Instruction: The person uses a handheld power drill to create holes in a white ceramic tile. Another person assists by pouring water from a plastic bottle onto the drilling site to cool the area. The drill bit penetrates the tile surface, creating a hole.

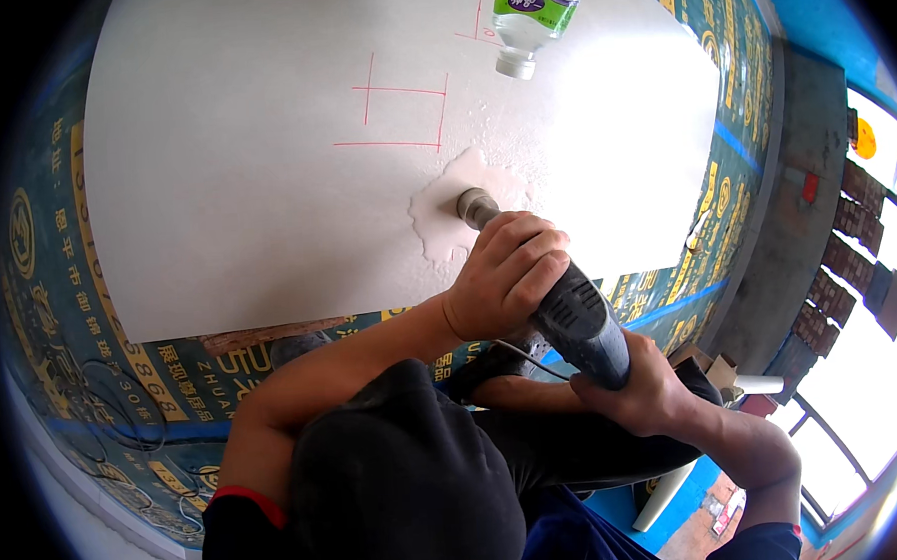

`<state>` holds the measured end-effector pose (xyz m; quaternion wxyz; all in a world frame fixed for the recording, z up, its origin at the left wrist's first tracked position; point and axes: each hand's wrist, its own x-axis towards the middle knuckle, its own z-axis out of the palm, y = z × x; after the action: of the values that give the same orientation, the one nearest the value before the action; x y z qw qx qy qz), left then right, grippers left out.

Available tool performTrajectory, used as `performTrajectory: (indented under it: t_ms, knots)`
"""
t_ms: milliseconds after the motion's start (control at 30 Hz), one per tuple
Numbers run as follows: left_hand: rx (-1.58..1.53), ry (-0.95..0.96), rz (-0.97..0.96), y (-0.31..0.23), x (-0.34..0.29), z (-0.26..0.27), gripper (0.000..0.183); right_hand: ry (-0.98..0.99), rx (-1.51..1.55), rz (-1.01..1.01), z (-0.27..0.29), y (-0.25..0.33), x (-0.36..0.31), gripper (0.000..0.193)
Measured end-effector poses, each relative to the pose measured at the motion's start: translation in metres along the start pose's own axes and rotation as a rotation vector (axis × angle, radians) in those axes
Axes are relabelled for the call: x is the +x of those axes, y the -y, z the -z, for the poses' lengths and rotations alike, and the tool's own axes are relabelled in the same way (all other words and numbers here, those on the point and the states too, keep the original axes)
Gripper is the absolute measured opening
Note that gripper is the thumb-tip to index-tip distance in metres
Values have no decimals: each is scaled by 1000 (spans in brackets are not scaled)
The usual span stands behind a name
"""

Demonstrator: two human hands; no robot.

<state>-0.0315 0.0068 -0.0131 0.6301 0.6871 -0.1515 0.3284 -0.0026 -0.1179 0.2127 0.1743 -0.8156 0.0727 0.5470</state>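
A dark grey angle grinder (575, 319) slants over a large white slab (214, 190). My left hand (510, 275) wraps round its front end, and my right hand (641, 390) grips its rear below the vent slots. At the front, a round hole-saw bit (473, 207) meets the slab inside a milky puddle (441, 215). Splashed drops surround the puddle. Red lines (400, 88) are drawn on the slab beyond it. Past the bit, a clear bottle (532, 21) with a green label points its white cap toward me; its far end is cut off by the frame.
Printed green-and-yellow sheeting (188, 391) covers the floor round the slab. A thin cord (532, 358) runs near the grinder, and dark cables (114, 420) lie coiled at the left. Dark cloth (407, 482) fills the lower middle. Bright windows (844, 393) stand at the right.
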Motion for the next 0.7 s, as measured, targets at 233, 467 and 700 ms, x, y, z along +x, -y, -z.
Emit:
performTrajectory:
  t_ms: [233,467,700]
  knots:
    - [-9,-15,25,0,6,3,58,82,-15,-118,14,23,2,45]
    - [-8,-51,55,4,8,-2,64,104,37,-126,23,33,4,41]
    - [-14,-38,74,8,15,-3,73,127,71,-139,32,36,6,33]
